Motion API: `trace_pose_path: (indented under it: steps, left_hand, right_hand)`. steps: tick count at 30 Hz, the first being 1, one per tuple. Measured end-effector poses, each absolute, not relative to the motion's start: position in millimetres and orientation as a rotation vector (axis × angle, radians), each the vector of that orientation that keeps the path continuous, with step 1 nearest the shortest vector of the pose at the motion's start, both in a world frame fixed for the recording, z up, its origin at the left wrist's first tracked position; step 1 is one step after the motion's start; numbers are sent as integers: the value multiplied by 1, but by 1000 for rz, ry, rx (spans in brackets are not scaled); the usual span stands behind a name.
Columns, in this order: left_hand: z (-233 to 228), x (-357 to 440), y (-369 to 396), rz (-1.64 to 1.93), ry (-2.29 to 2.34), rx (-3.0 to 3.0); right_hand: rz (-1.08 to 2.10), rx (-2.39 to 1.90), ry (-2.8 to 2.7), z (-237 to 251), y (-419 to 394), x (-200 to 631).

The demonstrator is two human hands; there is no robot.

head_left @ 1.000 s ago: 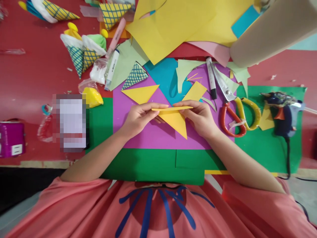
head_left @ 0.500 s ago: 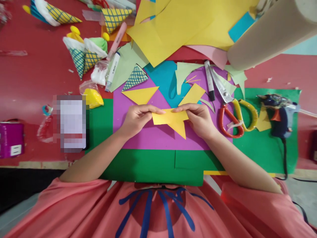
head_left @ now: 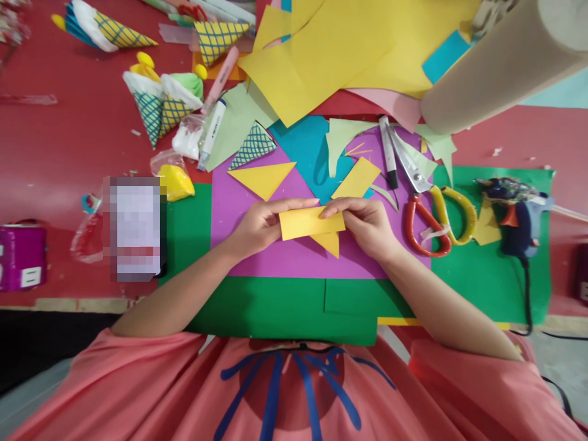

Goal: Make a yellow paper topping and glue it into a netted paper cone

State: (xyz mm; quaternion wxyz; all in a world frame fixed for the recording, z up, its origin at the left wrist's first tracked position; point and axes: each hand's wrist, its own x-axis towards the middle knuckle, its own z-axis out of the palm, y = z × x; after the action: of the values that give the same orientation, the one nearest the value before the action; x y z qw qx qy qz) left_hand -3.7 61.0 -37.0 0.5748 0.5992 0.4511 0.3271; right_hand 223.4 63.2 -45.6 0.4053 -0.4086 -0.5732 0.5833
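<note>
Pinching a yellow paper strip (head_left: 309, 223) at frame centre, with left hand (head_left: 255, 228) at left end and right hand (head_left: 371, 226) at right end. Apparently at a folding or creasing stage; next move judged to call for aligned edges and even pressure. Below strip, yellow pointed piece (head_left: 329, 244); cannot tell whether joined. Underneath, purple sheet (head_left: 257, 262) over green sheet (head_left: 271, 306) on red desk (head_left: 50, 147). At lower right, pale floor (head_left: 563, 361). Just beyond, yellow triangle (head_left: 264, 179); rightward, scissors (head_left: 417, 179), glue gun (head_left: 519, 231). Farther, decorated cones (head_left: 147, 109) at upper left, beige roll (head_left: 496, 73) at upper right.
</note>
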Motion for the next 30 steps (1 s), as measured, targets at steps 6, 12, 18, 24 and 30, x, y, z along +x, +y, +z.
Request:
trace_pose_path:
  steps: [6, 12, 18, 24, 30]
  left_hand:
    - [-36, -1, 61, 733, 1117, 1386]
    - [-36, 5, 60, 746, 1097, 1292]
    - [-36, 6, 61, 734, 1117, 1360]
    - [-36, 6, 62, 748, 1117, 1402]
    - [-36, 7, 62, 723, 1122, 1364]
  right_hand:
    - [1513, -1065, -1370, -40, 62, 219]
    - [1672, -1027, -1277, -40, 61, 216]
    - [1615, -1033, -1319, -41, 62, 215]
    - [1562, -1071, -1337, -41, 62, 215]
    - [1574, -1118, -1319, -40, 63, 215]
